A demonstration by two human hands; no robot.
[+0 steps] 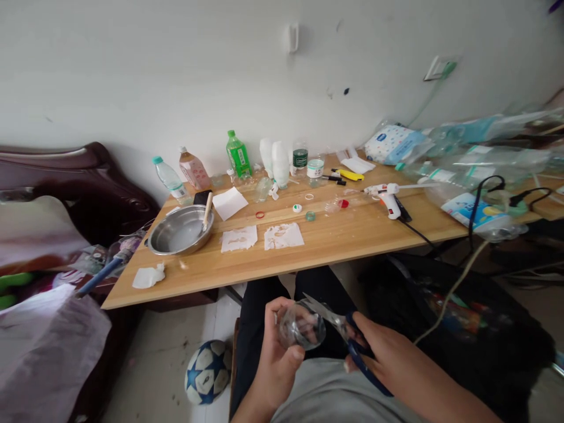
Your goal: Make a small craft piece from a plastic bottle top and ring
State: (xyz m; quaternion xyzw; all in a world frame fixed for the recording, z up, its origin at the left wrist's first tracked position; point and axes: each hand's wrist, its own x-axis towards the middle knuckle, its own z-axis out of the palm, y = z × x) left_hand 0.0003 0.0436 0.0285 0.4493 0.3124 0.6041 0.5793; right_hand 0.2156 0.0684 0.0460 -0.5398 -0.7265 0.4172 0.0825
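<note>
A clear plastic bottle section [302,329] is held over the lap, below the front edge of the wood-top table [198,273], in the L hand [278,349]; fingers are curled round its side w/ thumb kept at the near side. Navy-handled scissors [338,321] are gripped in the R hand [378,343], fingers wrapped on the handles; blades are parted & held right by the section's rim, but contact w/ the plastic can't be told. On the table, a hot glue gun [389,201] is laid toward the R, near a yellow utility knife [351,175]. A steel bowl [187,248] is set at the L end, w/ a wooden-handled tool [208,207] leaned in it. Btwn bowl & glue gun, two torn paper pcs [239,239] are laid flat. A green bottle [238,157] is stood by the wall [176,70]. A blue-&-white football [208,373] is seen on the floor.
</note>
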